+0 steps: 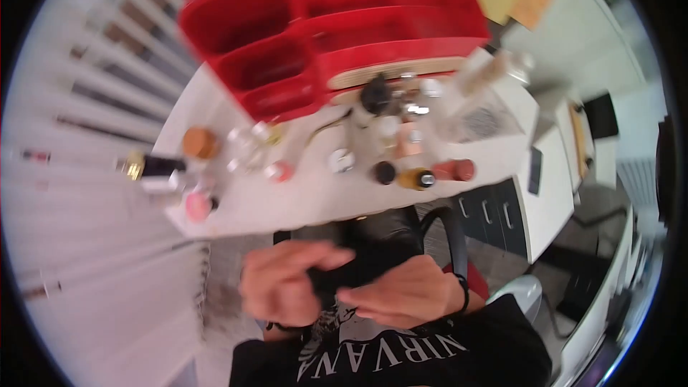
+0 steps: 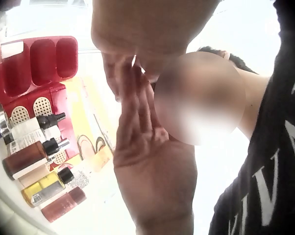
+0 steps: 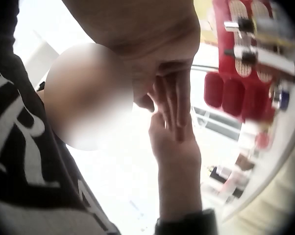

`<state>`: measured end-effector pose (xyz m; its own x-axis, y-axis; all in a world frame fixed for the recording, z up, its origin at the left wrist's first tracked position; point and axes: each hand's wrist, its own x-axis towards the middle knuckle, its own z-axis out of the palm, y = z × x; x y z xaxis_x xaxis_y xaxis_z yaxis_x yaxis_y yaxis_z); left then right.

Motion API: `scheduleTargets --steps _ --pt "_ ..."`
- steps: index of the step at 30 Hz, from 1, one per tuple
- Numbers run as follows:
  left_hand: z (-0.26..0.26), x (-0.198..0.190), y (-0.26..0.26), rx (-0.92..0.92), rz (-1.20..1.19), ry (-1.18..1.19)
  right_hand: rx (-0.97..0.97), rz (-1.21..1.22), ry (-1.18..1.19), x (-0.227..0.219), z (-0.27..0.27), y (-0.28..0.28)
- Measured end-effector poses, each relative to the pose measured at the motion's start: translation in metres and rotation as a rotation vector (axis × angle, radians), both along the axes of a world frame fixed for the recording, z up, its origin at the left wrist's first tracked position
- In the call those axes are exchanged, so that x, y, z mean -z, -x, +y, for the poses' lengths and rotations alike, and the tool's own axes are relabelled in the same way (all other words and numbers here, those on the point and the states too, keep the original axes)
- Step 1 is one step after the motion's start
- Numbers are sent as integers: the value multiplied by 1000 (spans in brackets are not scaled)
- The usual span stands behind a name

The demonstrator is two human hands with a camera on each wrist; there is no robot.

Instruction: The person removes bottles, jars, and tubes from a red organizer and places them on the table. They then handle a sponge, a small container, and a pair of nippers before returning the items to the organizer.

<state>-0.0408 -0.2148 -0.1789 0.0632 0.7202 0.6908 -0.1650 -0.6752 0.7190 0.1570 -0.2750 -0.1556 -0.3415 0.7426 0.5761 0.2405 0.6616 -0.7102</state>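
Observation:
Both hands are raised in front of the black shirt, below the table's near edge. The left hand (image 1: 283, 283), blurred, has its fingers extended and slightly bent toward the right hand (image 1: 408, 294), whose fingers lie fairly straight and together. Neither holds an object. From the left wrist, the left hand (image 2: 142, 29) is at the top and the right hand (image 2: 155, 181) shows its palm below. In the right wrist view the right hand (image 3: 157, 39) overlaps the fingers of the left hand (image 3: 179, 156); whether they touch, I cannot tell.
On the white table (image 1: 308, 204) stands a red compartment organizer (image 1: 401, 50). Several bottles and jars surround its front, among them a yellow bottle (image 1: 416, 179), a reddish bottle (image 1: 455, 170) and an orange-brown jar (image 1: 199, 143). A black chair (image 1: 358, 233) is under the near edge.

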Motion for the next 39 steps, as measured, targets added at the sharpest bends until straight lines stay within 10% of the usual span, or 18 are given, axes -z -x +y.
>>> scheduleTargets --steps 4,7,9,17,31,39 --pt "16 21 0 -196 -182 219 196 180 -195 -11 -21 -71" --pt "32 52 2 -187 -34 232 755 624 -184 -23 -24 -96" --pt "38 71 2 -201 69 324 1202 356 -28 -20 -11 -147" --pt "52 106 2 -238 -22 617 1037 -240 162 25 85 -228" --pt "51 96 10 -75 154 626 1310 -244 268 32 128 -256" --pt "51 96 11 -62 229 591 1116 62 -118 -113 144 -273"
